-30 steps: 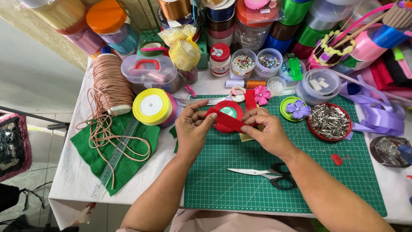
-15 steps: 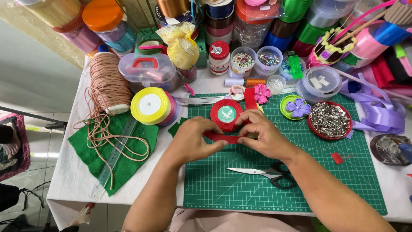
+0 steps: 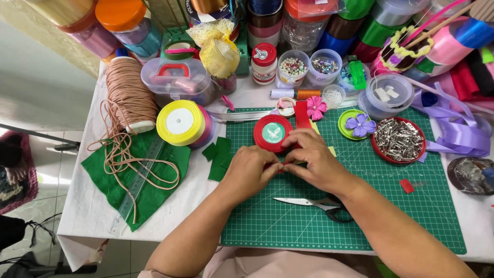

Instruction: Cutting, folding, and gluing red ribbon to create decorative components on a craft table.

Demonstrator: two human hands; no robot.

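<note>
Since a second ago, the left hand (image 3: 252, 172) and right hand (image 3: 314, 162) have drawn together on the green mat (image 3: 411, 216), fingertips now meeting. Both pinch a red ribbon (image 3: 301, 114) strip, mostly hidden beneath them, just below its red spool (image 3: 273, 133). The strip is now gathered between the fingers rather than spread; the scissors (image 3: 319, 205) lie untouched below.
</note>
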